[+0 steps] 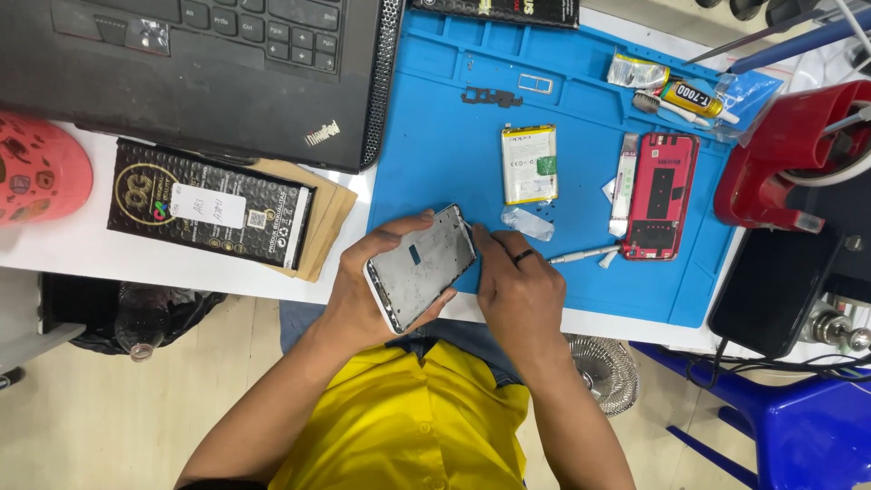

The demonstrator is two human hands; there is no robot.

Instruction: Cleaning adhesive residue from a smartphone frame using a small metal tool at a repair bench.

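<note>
My left hand (374, 281) grips an opened phone frame (423, 266), grey metal inside with a white rim, tilted above the near edge of the blue work mat (435, 154). My right hand (517, 286), with a dark ring on one finger, rests against the frame's right edge, fingers curled; whether it holds a small part is hidden. Just beyond the hands lie a clear plastic scrap (527, 222) and a white and yellow phone battery (529, 163).
A red phone back cover (660, 195), a metal tool (581, 256), a glue tube (689, 96) and small black parts (491, 96) lie on the mat. A laptop (209, 63), a black box (210, 214), a red stand (780, 154) and a dark phone (773, 290) surround it.
</note>
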